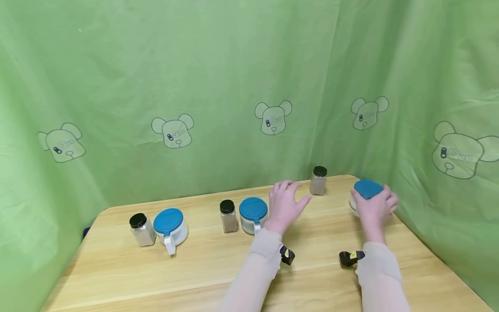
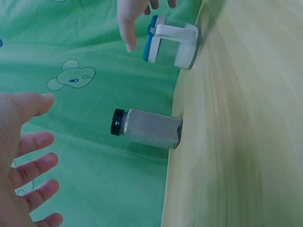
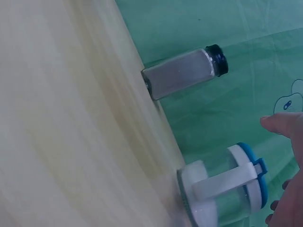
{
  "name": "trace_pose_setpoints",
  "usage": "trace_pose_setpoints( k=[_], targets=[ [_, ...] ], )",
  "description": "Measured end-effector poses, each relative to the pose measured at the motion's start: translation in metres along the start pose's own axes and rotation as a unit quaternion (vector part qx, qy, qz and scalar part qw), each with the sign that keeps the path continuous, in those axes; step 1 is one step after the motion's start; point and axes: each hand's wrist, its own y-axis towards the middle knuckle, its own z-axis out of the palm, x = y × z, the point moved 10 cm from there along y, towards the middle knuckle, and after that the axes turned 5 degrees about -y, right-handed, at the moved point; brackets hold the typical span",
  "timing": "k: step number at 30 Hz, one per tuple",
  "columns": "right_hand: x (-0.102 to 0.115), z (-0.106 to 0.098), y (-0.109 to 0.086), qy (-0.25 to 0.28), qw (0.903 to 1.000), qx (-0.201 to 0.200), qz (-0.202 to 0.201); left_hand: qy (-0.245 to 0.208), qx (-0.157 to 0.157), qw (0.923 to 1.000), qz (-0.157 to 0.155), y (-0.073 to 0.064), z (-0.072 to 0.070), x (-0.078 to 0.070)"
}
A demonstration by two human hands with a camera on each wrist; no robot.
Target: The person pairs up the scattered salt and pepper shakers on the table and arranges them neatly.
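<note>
My right hand [image 1: 375, 211] hovers by the blue-lidded jar [image 1: 368, 190] at the table's right end, fingers and thumb spread about its lid. In the right wrist view this clear jar [image 3: 222, 189] has a white handle and white contents; the thumb [image 3: 281, 124] stands apart from the lid. My left hand [image 1: 284, 206] is raised with spread fingers, holding nothing. It is between the middle blue-lidded jar [image 1: 253, 210] and a black-capped spice bottle [image 1: 318, 182] at the back. That bottle [image 2: 151, 127] stands upright, filled with greyish powder.
Another black-capped bottle [image 1: 228, 216] stands beside the middle jar. At the left, a third bottle [image 1: 143, 230] is paired with a blue-lidded jar [image 1: 170, 225], its handle facing me. A green curtain [image 1: 234, 86] hangs behind and right of the wooden table [image 1: 187, 277].
</note>
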Motion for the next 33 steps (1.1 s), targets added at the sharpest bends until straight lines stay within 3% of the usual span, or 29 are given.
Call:
trace_pose_setpoints(
  k=[14, 33],
  targets=[
    [-0.019, 0.009, 0.024, 0.006, 0.9995, 0.014, 0.029, -0.03, 0.007, 0.999, -0.033, 0.023, 0.015, 0.0],
    [-0.028, 0.023, 0.03, -0.004, 0.9986, 0.033, 0.041, 0.004, 0.03, 0.9983, -0.05, 0.047, 0.045, 0.001]
  ],
)
